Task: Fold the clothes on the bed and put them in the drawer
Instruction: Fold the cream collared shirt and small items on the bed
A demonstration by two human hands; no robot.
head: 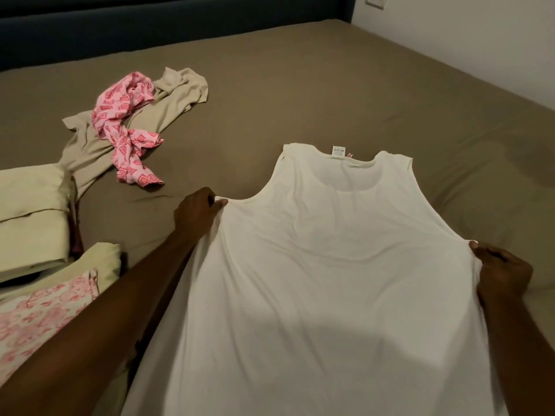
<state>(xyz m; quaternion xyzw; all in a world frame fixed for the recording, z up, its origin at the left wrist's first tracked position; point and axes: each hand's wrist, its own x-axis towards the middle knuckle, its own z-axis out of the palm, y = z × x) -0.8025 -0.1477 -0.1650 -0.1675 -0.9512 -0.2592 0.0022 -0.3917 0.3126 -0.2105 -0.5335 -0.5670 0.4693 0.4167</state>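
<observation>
White sleeveless top (pixel 336 265): spread face-up on the bed (pixel 390 85), neckline and label toward the far side, hem toward the person; left hand (pixel 196 213) pinches the fabric at the bottom of the left armhole, thumb on top, fingers curled under; right hand (pixel 500 273) grips the edge at the bottom of the right armhole, fingers curled round the cloth. Pink patterned garment (pixel 127 127): crumpled, lying across a beige garment (pixel 120 127), both unfolded, well apart from the top, on the far left of the bed. Folded pale yellow-green items (pixel 30 214): stacked at the left edge. Folded pink-and-white printed cloth (pixel 36 322): lower left, just beside the left forearm. Dark headboard (pixel 150 25): along the far edge
</observation>
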